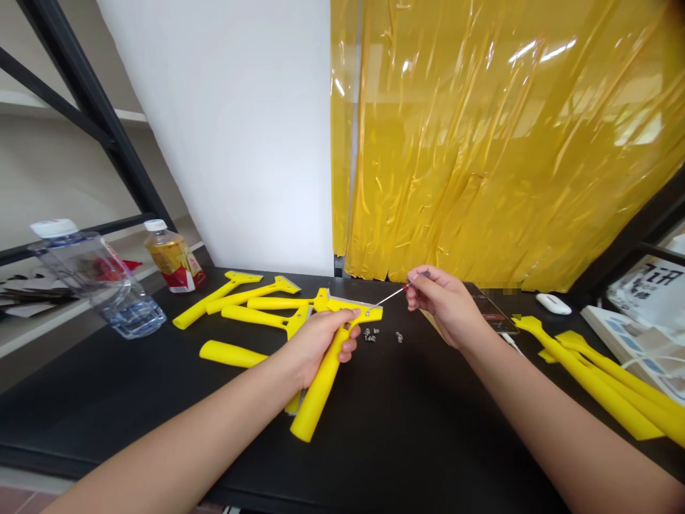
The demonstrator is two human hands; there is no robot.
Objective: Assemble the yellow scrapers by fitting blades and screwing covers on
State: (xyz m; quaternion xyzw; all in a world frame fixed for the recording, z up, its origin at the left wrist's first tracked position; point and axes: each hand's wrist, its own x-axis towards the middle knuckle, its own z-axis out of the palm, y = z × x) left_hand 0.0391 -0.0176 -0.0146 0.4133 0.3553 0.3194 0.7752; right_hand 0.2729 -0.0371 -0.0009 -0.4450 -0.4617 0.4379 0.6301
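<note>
My left hand (pixel 327 341) is closed around the neck of a yellow scraper (pixel 320 389), whose wide head points away from me and whose handle slants down toward the near edge. Between the fingers of my right hand (pixel 442 300) is a thin screwdriver (pixel 393 294) with a reddish handle. Its shaft slants left and its tip meets a screw on the scraper's head. Just right of the scraper, several small metal screws or nuts (pixel 370 334) lie on the black table (pixel 407 428). Several more yellow scrapers (pixel 251 291) lie to the left, one partly under my left forearm.
On the left stand a clear water bottle (pixel 115 285) and a drink bottle (pixel 174 257). More yellow handles (pixel 594 378) lie at the right, near a phone (pixel 497 323) with a cable, a white case (pixel 554 304) and a white box (pixel 631 350). Yellow film (pixel 481 143) hangs behind.
</note>
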